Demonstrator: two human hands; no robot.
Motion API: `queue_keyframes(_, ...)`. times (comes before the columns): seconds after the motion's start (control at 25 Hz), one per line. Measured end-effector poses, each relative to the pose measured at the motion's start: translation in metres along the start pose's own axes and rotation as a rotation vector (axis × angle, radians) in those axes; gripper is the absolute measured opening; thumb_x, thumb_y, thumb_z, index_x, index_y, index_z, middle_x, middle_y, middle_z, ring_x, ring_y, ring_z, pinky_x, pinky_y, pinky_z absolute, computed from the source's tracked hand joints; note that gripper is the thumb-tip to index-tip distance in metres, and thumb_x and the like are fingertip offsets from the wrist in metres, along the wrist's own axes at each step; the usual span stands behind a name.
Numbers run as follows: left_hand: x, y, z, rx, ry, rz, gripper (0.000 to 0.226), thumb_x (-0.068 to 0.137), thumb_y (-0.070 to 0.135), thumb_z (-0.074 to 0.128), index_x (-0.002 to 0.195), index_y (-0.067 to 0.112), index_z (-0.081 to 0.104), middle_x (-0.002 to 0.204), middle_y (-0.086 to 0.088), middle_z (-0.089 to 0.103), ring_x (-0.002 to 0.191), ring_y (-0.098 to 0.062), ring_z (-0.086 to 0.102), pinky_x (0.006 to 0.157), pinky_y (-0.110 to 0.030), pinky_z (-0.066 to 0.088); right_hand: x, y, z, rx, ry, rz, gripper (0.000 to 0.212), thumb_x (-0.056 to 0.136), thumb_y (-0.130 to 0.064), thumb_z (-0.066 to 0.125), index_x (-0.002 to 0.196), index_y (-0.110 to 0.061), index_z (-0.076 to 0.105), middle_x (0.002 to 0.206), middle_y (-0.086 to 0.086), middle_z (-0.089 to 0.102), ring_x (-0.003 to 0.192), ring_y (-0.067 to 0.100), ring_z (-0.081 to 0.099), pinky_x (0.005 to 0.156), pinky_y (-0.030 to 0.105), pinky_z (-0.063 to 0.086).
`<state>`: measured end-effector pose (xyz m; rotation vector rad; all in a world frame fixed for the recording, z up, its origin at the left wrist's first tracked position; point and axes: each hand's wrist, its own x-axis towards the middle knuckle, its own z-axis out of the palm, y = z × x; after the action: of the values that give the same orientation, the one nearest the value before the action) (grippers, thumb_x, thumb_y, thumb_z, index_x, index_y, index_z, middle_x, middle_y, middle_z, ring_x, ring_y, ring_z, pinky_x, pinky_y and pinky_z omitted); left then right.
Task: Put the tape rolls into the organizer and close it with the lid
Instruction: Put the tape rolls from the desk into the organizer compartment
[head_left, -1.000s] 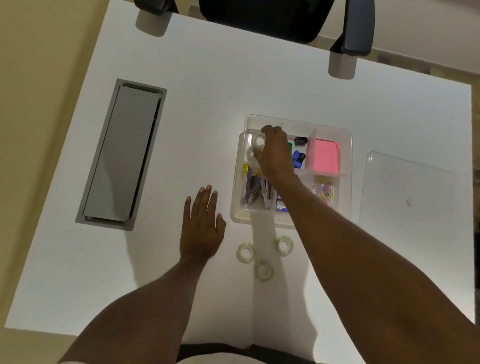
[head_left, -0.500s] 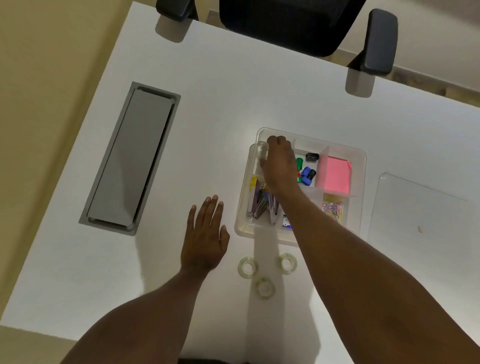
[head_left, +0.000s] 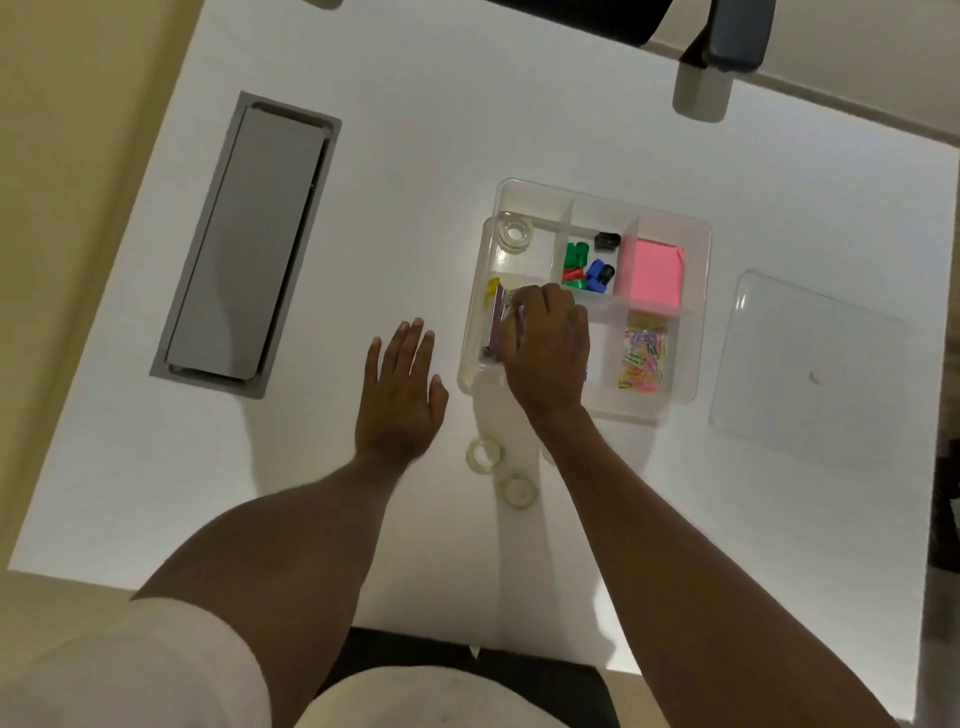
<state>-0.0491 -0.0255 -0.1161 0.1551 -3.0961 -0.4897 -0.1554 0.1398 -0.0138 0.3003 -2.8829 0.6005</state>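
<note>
Tape in organizer: one clear roll (head_left: 514, 235) lying flat in the far-left compartment, alone there.
Tape on table: two rolls in plain sight near the front edge of the organizer, one (head_left: 485, 455) just beside the left hand's wrist side, one (head_left: 518, 490) nearer the person; a third may lie under the right forearm, cannot tell.
Organizer (head_left: 698, 291): clear plastic tray, open, divided into compartments, on the white table (head_left: 519, 114).
Lid (head_left: 810, 364): clear, flat on the table to the right of the organizer, apart from it.
Right hand (head_left: 548, 348): over the near-left compartment, fingers curled down; hides most of that section; whether it grips anything, cannot tell.
Left hand (head_left: 400, 389): flat on the table, fingers spread, holding nothing, just left of the organizer.
Other contents: purple stapler (head_left: 497, 325) beside the right hand's fingers; pink notes (head_left: 649, 270); coloured paper clips (head_left: 644, 356); green, blue, red and black small items (head_left: 589, 262) in the middle far compartment.
Around: grey cable hatch (head_left: 244, 244) at the left; chair armrest (head_left: 735, 36) beyond the far edge.
</note>
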Motion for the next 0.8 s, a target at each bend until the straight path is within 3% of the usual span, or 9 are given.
queue_keyframes(0.24, -0.002, 0.006, -0.012, -0.015, -0.027, -0.009, 0.061, 0.11, 0.04, 0.027, 0.165, 0.014, 0.03, 0.176, -0.008, 0.027, 0.166, -0.026, 0.022, 0.134, -0.055, 0.02, -0.107, -0.004, -0.004, 0.098, -0.061, 0.012, 0.013, 0.089, -0.018, 0.067, 0.1, -0.016, 0.062, 0.095, 0.003, 0.065, 0.09, 0.015, 0.054, 0.08, 0.034, 0.051)
queue_keyframes(0.4, -0.003, 0.008, -0.014, -0.024, -0.034, -0.021, 0.062, 0.109, 0.041, 0.028, 0.166, 0.015, 0.029, 0.177, -0.007, 0.025, 0.166, -0.025, 0.02, 0.135, -0.055, 0.018, -0.159, 0.001, -0.004, 0.097, -0.189, 0.099, 0.034, 0.086, -0.035, 0.072, 0.114, -0.02, 0.062, 0.112, 0.0, 0.068, 0.103, 0.016, 0.059, 0.092, 0.037, 0.054)
queue_keyframes(0.56, -0.004, 0.007, -0.012, -0.015, -0.027, -0.025, 0.061, 0.11, 0.039, 0.031, 0.166, 0.016, 0.028, 0.177, -0.005, 0.024, 0.167, -0.022, 0.018, 0.136, -0.053, 0.016, -0.177, 0.004, -0.001, 0.031, -0.317, 0.154, 0.062, 0.082, -0.047, 0.076, 0.133, -0.017, 0.057, 0.132, 0.003, 0.064, 0.122, 0.025, 0.059, 0.108, 0.043, 0.044)
queue_keyframes(0.8, -0.004, 0.006, -0.01, -0.032, -0.008, -0.029, 0.061, 0.109, 0.041, 0.03, 0.166, 0.018, 0.028, 0.177, -0.005, 0.026, 0.166, -0.022, 0.02, 0.135, -0.054, 0.018, -0.179, 0.007, 0.004, -0.083, -0.315, 0.081, 0.063, 0.081, -0.042, 0.078, 0.134, -0.014, 0.058, 0.127, 0.006, 0.064, 0.117, 0.026, 0.059, 0.104, 0.043, 0.045)
